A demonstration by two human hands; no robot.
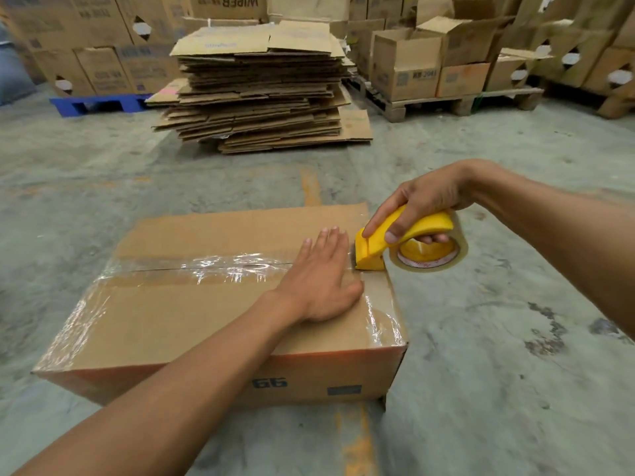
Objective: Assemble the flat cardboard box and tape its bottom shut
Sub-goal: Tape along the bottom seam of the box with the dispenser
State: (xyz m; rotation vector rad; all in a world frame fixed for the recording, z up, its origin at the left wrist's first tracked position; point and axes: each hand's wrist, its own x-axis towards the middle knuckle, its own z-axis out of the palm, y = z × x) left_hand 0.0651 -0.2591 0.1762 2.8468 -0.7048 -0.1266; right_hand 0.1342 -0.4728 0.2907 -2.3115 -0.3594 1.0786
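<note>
Two hands share our job: our left hand (pixel 319 280) lies flat on the box (pixel 220 304), pinning tape so it bonds; just beside its fingertips our right hand (pixel 422 207) grips the yellow tape dispenser (pixel 405 245) at the box edge; "99" prints upside down below; far beyond, a carton (pixel 228 3) reads "WIPER"

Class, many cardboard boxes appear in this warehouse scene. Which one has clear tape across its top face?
The brown cardboard box on the floor nearest the camera, under the flat left hand. The others show none.

Left hand (pixel 319 280) hides part of the box's (pixel 192 317) taped seam.
</note>
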